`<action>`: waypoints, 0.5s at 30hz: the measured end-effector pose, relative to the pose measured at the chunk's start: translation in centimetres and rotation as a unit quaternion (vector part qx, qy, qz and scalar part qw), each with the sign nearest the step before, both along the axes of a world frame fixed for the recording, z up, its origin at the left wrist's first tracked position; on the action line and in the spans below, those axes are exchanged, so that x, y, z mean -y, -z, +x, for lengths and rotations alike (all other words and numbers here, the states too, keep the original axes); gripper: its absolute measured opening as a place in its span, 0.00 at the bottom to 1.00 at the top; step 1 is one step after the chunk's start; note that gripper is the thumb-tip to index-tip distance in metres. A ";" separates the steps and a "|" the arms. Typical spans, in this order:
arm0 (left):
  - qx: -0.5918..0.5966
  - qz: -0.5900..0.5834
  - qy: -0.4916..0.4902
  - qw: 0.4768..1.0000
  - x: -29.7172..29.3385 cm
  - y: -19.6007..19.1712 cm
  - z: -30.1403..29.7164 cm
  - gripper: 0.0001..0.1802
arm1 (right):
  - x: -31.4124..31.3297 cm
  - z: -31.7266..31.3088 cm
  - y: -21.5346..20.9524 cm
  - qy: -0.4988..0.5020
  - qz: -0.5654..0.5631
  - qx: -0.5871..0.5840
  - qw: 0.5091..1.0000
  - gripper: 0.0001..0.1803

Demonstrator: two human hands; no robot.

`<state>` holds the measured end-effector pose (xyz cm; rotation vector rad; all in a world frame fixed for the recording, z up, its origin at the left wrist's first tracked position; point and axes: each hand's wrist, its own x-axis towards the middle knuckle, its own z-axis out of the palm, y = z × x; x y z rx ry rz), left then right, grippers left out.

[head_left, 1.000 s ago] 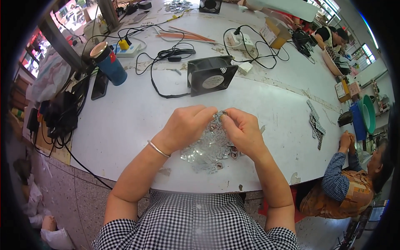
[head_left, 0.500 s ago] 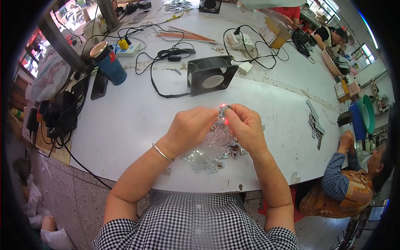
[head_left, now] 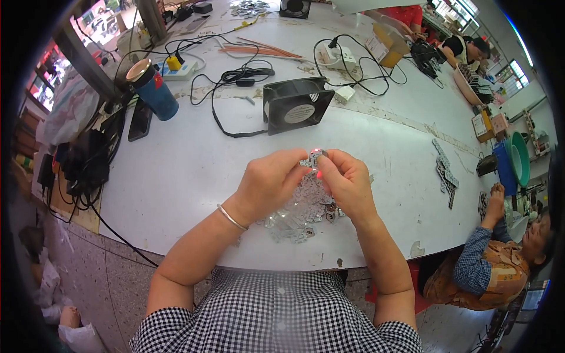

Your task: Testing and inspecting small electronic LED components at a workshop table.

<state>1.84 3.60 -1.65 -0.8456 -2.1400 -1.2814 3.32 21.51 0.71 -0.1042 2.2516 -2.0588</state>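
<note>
Between my hands is a small circuit board with red lights glowing on it. My right hand pinches its right side between thumb and fingers. My left hand, with a silver bangle on the wrist, is closed at the board's left side; whether its fingertips grip the board or a small part is too small to make out. Below both hands lies a loose pile of small circuit boards and clear plastic pieces, partly covered by my hands. A black square fan stands just beyond them, its cable running left.
At the left stand a blue tumbler and a phone, near a heap of black adapters. Circuit board strips lie to the right. Orange wires and a power strip are farther back. A co-worker sits at right.
My left fingers have shifted slightly at the board, which still glows red in my right hand. At the right, the co-worker's hands and head have moved a little.
</note>
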 end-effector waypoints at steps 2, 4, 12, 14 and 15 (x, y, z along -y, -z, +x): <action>-0.014 -0.007 -0.003 1.000 0.1 0.1 0.0 0.17 | 0.1 -0.1 0.0 0.002 -0.001 -0.008 1.000 0.11; -0.005 -0.016 -0.005 1.000 0.1 -0.1 0.1 0.15 | 0.2 -0.1 0.0 0.003 -0.002 -0.016 1.000 0.11; -0.055 -0.071 -0.005 0.996 0.0 0.2 0.1 0.13 | -0.3 0.1 0.5 0.005 0.010 -0.012 1.000 0.09; 0.047 -0.012 0.040 0.998 -0.2 -0.1 0.4 0.13 | -0.9 0.6 0.5 0.008 0.029 -0.012 0.999 0.09; 0.048 -0.012 0.040 0.998 -0.3 -0.3 0.6 0.13 | -1.3 0.8 0.5 0.010 0.049 -0.012 0.999 0.09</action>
